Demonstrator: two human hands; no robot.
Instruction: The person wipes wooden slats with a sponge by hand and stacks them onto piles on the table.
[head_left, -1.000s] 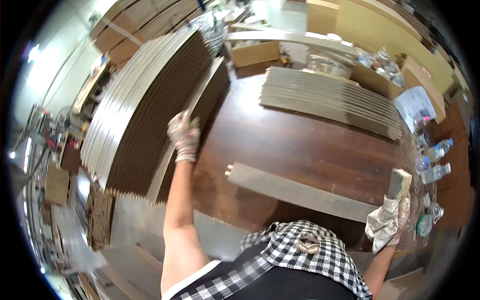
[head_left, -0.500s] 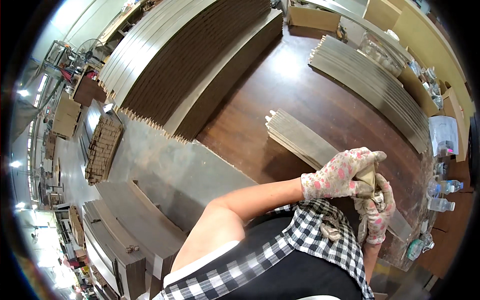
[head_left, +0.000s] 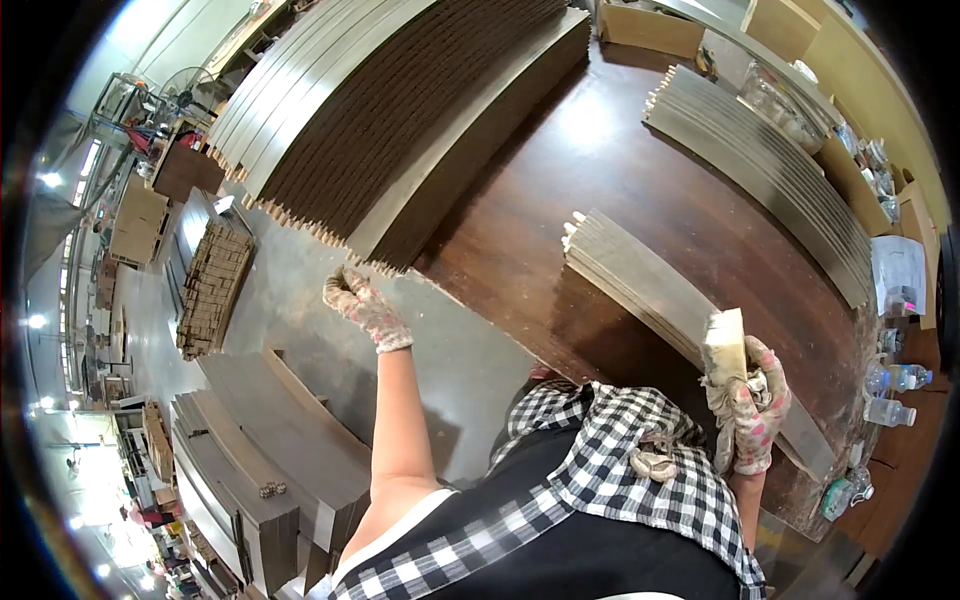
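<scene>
My right hand, in a floral glove, is closed round a crumpled rag and a pale yellowish block like a sponge. The block stands up above the fingers, over the near end of a short stack of grey boards. My left hand, gloved alike, is stretched out to the left, past the table edge. Its fingers are curled in; whether anything small is between them does not show. It is nearest to the pegged ends of a tall stack of grey-brown boards, seemingly apart from them.
Another row of grey boards lies along the far right of the brown table. Plastic bottles stand at the right edge, near a white paper. More boards are stacked at the lower left; a pallet pile stands behind.
My left hand has left the block and swung far to the left, off the table. My right hand keeps hold of the block and rag, and the block now shows more fully.
</scene>
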